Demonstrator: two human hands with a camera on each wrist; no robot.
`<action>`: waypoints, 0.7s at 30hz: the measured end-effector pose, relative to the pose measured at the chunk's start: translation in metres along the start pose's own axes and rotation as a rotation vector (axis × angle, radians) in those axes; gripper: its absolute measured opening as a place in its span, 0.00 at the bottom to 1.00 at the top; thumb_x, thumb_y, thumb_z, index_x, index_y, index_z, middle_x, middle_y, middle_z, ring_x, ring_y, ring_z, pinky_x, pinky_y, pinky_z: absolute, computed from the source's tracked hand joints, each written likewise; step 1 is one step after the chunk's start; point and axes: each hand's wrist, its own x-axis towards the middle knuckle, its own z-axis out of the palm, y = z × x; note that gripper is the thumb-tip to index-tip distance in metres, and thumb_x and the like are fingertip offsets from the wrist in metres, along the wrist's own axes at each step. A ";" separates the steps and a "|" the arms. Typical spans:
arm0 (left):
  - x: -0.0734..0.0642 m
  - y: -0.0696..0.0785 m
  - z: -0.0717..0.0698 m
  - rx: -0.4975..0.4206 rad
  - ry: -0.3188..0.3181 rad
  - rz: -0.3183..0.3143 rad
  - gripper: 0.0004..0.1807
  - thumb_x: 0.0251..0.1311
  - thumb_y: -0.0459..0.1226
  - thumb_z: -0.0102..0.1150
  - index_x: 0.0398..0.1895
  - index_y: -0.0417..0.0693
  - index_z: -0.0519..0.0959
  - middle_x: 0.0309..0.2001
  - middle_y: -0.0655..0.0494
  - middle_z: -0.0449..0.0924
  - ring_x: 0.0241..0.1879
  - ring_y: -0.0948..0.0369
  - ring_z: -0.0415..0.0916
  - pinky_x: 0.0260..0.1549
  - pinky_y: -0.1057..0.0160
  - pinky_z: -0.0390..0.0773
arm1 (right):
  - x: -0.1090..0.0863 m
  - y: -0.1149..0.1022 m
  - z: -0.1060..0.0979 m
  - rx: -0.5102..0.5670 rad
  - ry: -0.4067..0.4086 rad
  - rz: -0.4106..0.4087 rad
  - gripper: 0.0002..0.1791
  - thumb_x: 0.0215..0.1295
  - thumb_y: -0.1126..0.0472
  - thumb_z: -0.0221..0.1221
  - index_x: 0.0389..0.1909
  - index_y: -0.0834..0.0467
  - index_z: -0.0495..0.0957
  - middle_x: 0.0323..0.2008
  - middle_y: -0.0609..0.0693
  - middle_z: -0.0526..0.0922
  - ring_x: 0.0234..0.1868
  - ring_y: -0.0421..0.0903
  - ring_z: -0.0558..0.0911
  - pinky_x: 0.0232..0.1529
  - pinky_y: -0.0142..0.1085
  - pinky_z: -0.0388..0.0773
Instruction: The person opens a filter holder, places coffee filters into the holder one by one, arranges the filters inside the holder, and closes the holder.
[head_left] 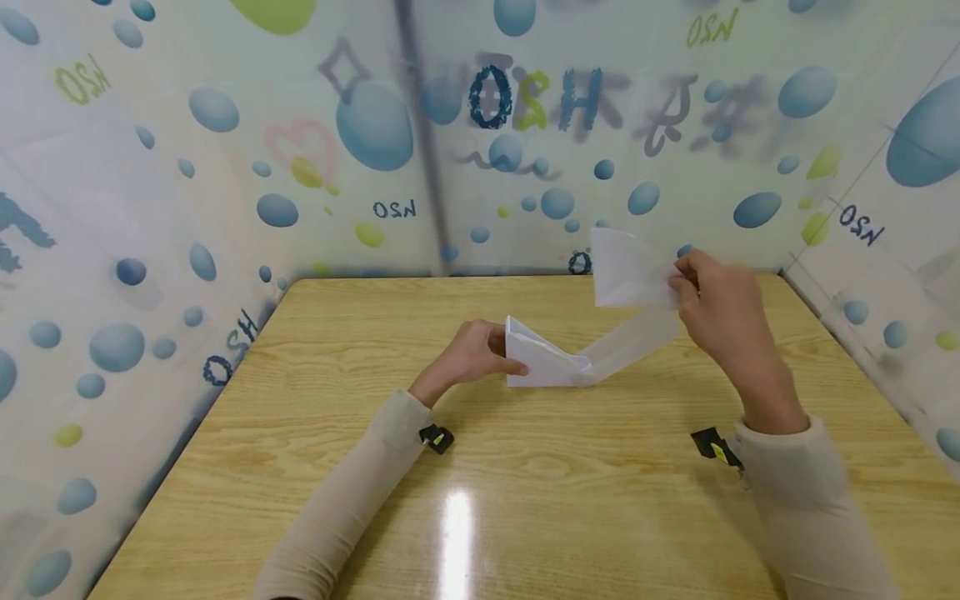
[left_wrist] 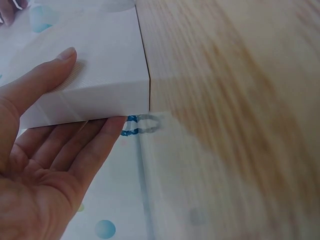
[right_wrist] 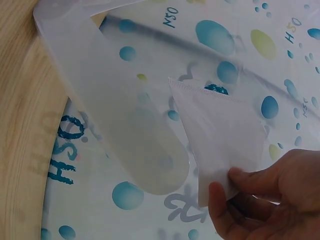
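My left hand (head_left: 480, 352) grips a white box (head_left: 543, 362) at its left end, thumb on the near face and fingers behind it. The box stands on the wooden table, its top edge slanting down to the right. From its right end a long translucent flap (head_left: 633, 343) with a rounded tip reaches up to the right. Between thumb and fingers, my right hand (head_left: 723, 308) pinches a thin white pouch (right_wrist: 227, 132) with a crimped edge, held in the air above the flap. In the right wrist view the flap's tip (right_wrist: 162, 170) hangs beside the pouch, apart from it.
The light wooden table (head_left: 570, 500) has its far edge against a wall sheet (head_left: 480, 192) printed with blue and green dots and letters. Similar sheets stand at the left and right. Small black devices (head_left: 437, 437) are fixed at both sleeve cuffs.
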 end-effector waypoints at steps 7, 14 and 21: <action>0.000 0.001 0.000 0.004 -0.001 -0.006 0.21 0.54 0.41 0.80 0.50 0.48 0.87 0.43 0.54 0.91 0.38 0.63 0.87 0.38 0.64 0.84 | -0.001 -0.008 0.007 -0.012 -0.034 -0.023 0.08 0.74 0.67 0.59 0.44 0.71 0.80 0.34 0.68 0.86 0.25 0.57 0.80 0.29 0.45 0.72; 0.000 0.002 0.000 0.006 0.002 0.003 0.20 0.53 0.41 0.80 0.49 0.48 0.87 0.42 0.54 0.91 0.38 0.63 0.87 0.38 0.64 0.84 | -0.002 -0.016 0.014 -0.006 -0.032 -0.060 0.08 0.74 0.67 0.59 0.44 0.70 0.81 0.36 0.69 0.87 0.27 0.58 0.82 0.31 0.50 0.76; 0.000 0.001 0.000 -0.011 0.006 -0.001 0.20 0.53 0.40 0.80 0.50 0.48 0.87 0.43 0.54 0.91 0.39 0.63 0.88 0.40 0.63 0.85 | -0.002 -0.022 0.026 -0.011 -0.031 -0.106 0.06 0.73 0.69 0.59 0.43 0.70 0.81 0.35 0.67 0.87 0.30 0.60 0.84 0.32 0.52 0.80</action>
